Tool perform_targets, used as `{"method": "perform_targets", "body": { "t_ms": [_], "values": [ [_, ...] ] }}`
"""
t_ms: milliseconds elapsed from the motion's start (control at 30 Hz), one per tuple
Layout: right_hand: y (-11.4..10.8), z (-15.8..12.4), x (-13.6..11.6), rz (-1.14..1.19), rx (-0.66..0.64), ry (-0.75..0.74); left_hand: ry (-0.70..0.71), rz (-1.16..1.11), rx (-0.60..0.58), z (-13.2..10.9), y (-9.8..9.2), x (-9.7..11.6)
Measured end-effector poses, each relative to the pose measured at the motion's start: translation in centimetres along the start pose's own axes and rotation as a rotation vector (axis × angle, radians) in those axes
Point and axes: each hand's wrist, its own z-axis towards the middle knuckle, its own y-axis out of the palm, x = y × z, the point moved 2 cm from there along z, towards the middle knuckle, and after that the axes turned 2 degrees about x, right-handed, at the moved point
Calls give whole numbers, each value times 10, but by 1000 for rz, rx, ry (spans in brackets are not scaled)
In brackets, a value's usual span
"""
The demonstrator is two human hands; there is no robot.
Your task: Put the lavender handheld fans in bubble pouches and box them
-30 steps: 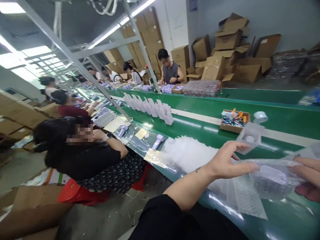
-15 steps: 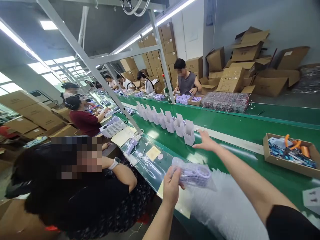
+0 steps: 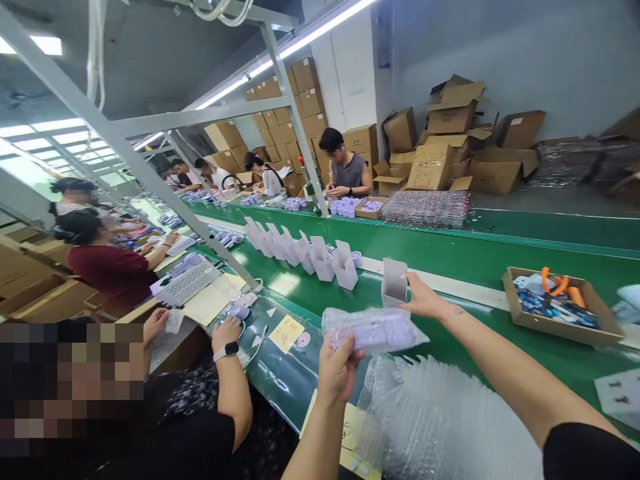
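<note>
My left hand [image 3: 340,367] is closed on a clear bubble-wrap bag [image 3: 373,331] with a lilac device inside; its exact kind is hard to make out through the plastic. Farther right, my right hand [image 3: 423,295] pinches the right edge of a white open-topped box [image 3: 395,283], which stands apart from the others with its flap up. A row of several similar white boxes [image 3: 321,259] runs off to the left along the green conveyor belt [image 3: 450,320]. Below my hands lies a thick fanned stack of clear bubble-wrap bags [image 3: 445,420].
A cardboard tray [image 3: 565,320] of blue packets and orange-handled pliers sits to the right. Close on my left a co-worker [image 3: 190,393] works at the bench, beside yellow notes [image 3: 287,333]. A slanting metal frame post [image 3: 150,177] crosses the left side. Another person [image 3: 349,172] works across the belt.
My right hand has reached the nearest white box, gripped it and drawn it right, away from the row. The wrapped device stays in my left hand. The view has turned right.
</note>
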Motion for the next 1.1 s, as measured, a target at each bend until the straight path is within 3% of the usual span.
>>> {"method": "perform_targets", "body": {
  "t_ms": [100,167,267,367,467,567,633,767,867,933,967,1033,1067,1100],
  "values": [
    [-51,-59,16,-3,-38,-31,76,58,-115,7,66,-19],
    [-77,-96,32,-2,-46,15,162,235,-178,5,105,-42],
    [-99,-139,58,-4,-9,150,402,714,-329,-7,152,-79],
    [-107,-168,78,4,55,215,622,1270,-504,-24,191,-111],
    [-109,-188,88,22,98,223,609,1686,-538,-38,232,-131],
    [-113,-203,93,31,113,210,495,1910,-592,-52,261,-146],
    [-118,-211,96,28,127,210,504,1935,-650,-64,264,-156],
    [-131,-220,106,11,120,236,782,1875,-824,-88,243,-185],
    [-139,-222,122,-23,79,288,788,1856,-906,-96,228,-202],
    [-143,-221,135,-16,73,299,808,1760,-908,-90,219,-197],
    [-144,-220,140,-3,83,291,804,1712,-878,-83,210,-186],
    [-148,-217,144,44,118,265,656,1683,-656,-62,175,-152],
    [-150,-217,143,115,140,273,501,1701,-502,-50,148,-131],
    [-152,-217,139,193,158,291,304,1724,-223,-37,114,-108]
  ]
}}
